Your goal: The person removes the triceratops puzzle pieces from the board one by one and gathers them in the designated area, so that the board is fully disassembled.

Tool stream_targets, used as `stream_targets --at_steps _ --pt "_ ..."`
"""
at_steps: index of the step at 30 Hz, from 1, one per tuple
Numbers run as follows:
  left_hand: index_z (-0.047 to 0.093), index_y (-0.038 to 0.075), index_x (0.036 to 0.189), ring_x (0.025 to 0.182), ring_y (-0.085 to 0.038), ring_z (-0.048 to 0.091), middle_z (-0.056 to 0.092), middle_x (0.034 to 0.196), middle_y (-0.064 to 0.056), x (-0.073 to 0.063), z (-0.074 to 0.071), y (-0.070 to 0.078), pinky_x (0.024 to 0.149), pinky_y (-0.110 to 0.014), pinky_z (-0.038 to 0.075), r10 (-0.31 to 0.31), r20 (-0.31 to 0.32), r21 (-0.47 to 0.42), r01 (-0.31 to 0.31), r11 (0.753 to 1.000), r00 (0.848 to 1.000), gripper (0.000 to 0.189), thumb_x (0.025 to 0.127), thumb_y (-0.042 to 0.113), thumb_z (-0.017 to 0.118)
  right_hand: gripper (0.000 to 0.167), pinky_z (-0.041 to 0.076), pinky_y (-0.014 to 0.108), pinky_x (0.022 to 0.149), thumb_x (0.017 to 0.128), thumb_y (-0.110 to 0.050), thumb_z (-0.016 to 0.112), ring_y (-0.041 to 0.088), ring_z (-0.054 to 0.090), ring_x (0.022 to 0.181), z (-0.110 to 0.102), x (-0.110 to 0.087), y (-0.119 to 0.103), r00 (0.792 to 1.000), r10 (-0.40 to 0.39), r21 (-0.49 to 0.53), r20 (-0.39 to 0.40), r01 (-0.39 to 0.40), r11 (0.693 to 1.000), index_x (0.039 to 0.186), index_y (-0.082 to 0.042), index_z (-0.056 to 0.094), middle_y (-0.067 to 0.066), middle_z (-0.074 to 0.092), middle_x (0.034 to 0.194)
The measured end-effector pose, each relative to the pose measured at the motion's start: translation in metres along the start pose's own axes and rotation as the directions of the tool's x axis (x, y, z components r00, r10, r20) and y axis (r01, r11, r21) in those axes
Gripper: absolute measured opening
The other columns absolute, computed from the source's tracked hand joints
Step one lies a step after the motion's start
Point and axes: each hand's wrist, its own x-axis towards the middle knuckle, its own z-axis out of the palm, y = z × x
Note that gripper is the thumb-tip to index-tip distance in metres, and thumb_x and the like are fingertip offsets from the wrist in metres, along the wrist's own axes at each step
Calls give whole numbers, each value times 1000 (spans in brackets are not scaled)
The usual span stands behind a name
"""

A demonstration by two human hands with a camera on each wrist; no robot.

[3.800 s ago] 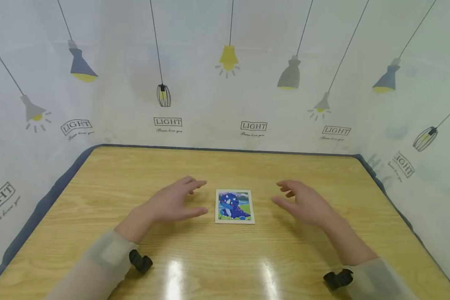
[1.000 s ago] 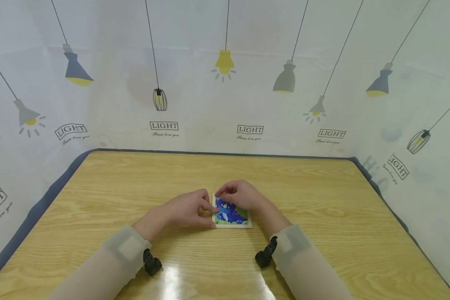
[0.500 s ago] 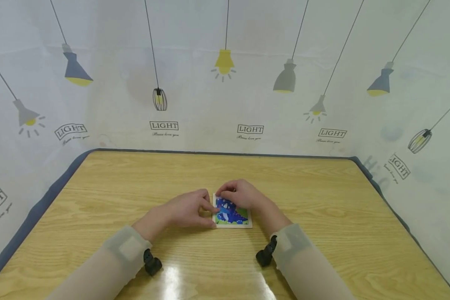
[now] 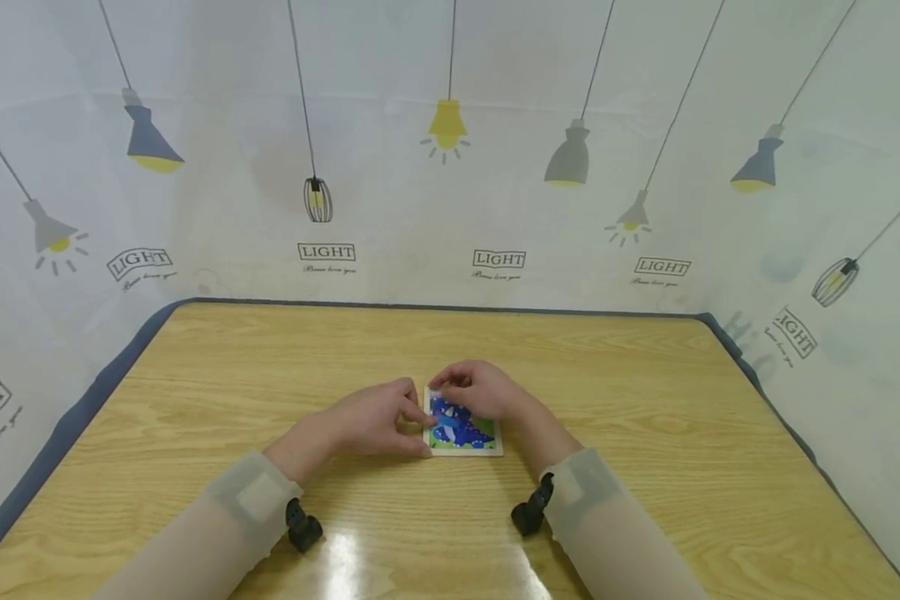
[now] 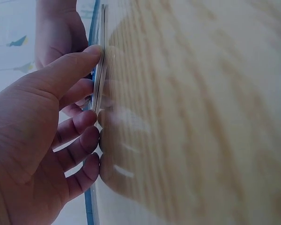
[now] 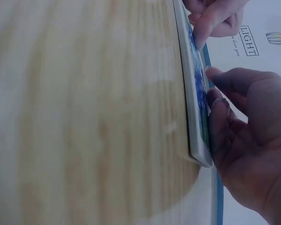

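Note:
A small square picture board (image 4: 468, 433) with a white border and a blue dinosaur lies flat on the wooden table (image 4: 270, 350). My left hand (image 4: 375, 418) holds its left side, thumb at the near corner and index fingertip over the picture. Seen from the left wrist, the left thumb meets the thin edge of the board (image 5: 101, 70), and the other fingertips rest at the tabletop. My right hand (image 4: 487, 390) arches over the board's far part, curled fingertips at the far left corner. I cannot tell whether those right fingertips pinch anything.
A pale wall cloth (image 4: 390, 275) printed with hanging lamps and the word LIGHT surrounds the table on three sides. A dark blue edge strip (image 4: 450, 308) runs along the table's back. Black wrist cameras (image 4: 302, 527) sit at both cuffs.
Several seconds ago both hands were spread apart on either side of the board; now they meet over it. During the last second, hands and board have barely moved.

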Motion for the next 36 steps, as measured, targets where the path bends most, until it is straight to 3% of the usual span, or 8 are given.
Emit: stream_targets --at_steps 7,14,21,28,36 --pt "81 21 134 88 -14 48 53 105 2 0 0 1 74 -29 39 0 3 1 0 1000 1000 45 95 43 86 16 55 34 86 107 -24 71 16 65 98 -1 -4 4 998 -32 -39 -57 30 999 113 -26 86 -3 73 114" --pt "80 21 134 87 -13 48 54 105 1 0 0 0 75 -28 40 12 9 9 -12 1000 1000 46 95 44 86 18 54 34 87 107 -21 71 15 63 99 0 -5 2 999 -38 -63 -32 36 997 117 -24 86 -1 70 113" --pt "80 19 134 85 -12 47 54 103 1 1 -3 1 73 -27 39 31 0 11 -31 999 1000 46 95 42 87 27 55 38 93 110 -20 64 16 63 99 -6 -11 -17 999 -18 -144 34 22 989 127 -16 83 2 75 119" --pt "81 20 133 87 -12 47 54 103 1 0 -5 1 74 -27 40 16 8 17 -17 1000 1000 46 94 45 87 27 56 44 104 112 -20 60 14 67 108 -6 -8 -14 998 -40 -107 49 45 993 128 -17 82 2 77 127" --pt "82 21 132 87 -12 48 54 103 3 1 -2 0 74 -27 41 15 4 9 -15 1000 1000 44 94 44 87 22 55 41 99 110 -16 64 16 64 99 -1 -3 -12 999 3 -53 46 0 999 127 -11 77 1 73 112"
